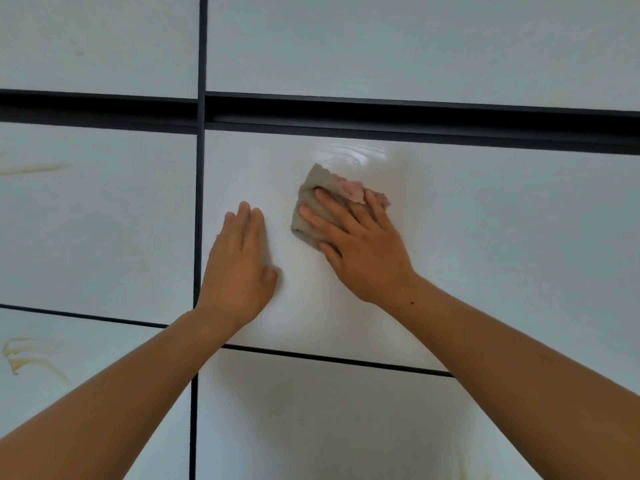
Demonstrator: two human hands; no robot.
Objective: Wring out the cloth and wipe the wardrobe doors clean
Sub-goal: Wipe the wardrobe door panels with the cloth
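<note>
Right now, head view only. Cloth point(311, 206), grey w/ a pink corner, lies flat on the middle wardrobe door point(485, 237), upper part, just below the dark horizontal channel point(381, 116). Right hand point(360, 251) presses it to the panel, grip wide: fingers straight & spread over the fabric, thumb at its lower edge. Left hand point(239, 268) rests flat on the same door just beside the cloth, not touching it, grip wide too, holding nothing, near the vertical gap point(198, 202). Wet sheen point(346, 154) shows above the cloth. Yellowish streaks point(31, 169) mark the doors to the left.
</note>
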